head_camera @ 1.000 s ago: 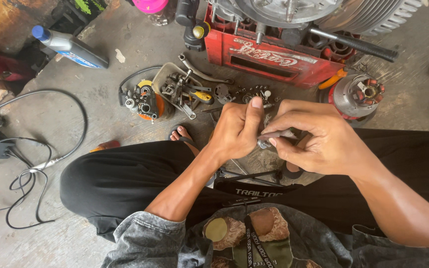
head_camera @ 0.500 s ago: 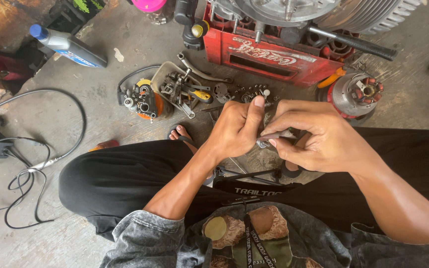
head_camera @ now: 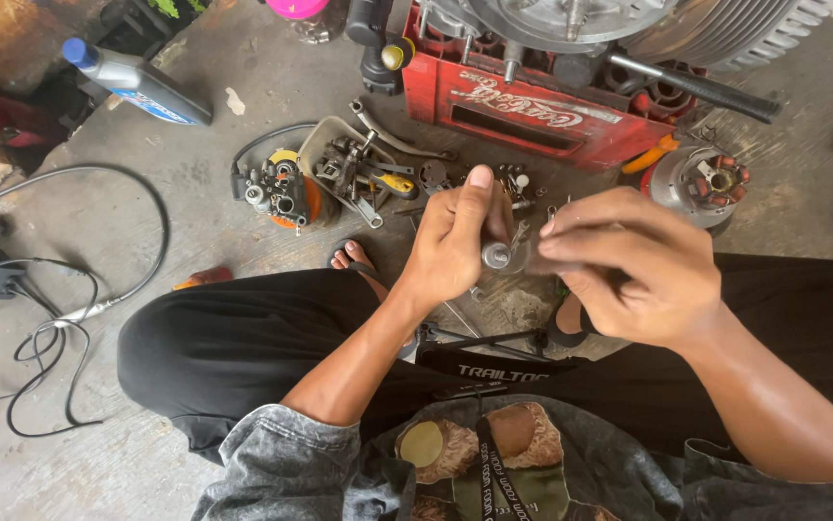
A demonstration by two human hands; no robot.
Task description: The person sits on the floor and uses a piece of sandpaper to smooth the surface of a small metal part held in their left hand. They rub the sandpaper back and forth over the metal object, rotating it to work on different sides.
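A person sits cross-legged in black trousers on a stained grey concrete floor (head_camera: 185, 222), both bare hands raised in front of the knees. The left hand (head_camera: 450, 246) is closed around a small round silver metal part (head_camera: 495, 255), thumb up and fingers curled behind it, so the part shows at the hand's inner edge, held in the air above the lap and just short of the floor clutter. The right hand (head_camera: 628, 265) is blurred, its fingertips bunched together and pointing at the part; whether they touch or pinch it I cannot tell. Beyond the hands lies a scatter of small dark bolts and engine pieces (head_camera: 522, 183), with a grey plastic tray of tools (head_camera: 344, 159) to the left and a round orange-and-black coil assembly (head_camera: 276, 183) beside that. A red plastic crate (head_camera: 532, 111) carries a finned grey engine (head_camera: 725, 29). A round silver stator with red windings (head_camera: 710, 178) rests right of the crate. A grey oil bottle with a blue cap (head_camera: 136, 82) lies far left, near looping black cables (head_camera: 59, 318).
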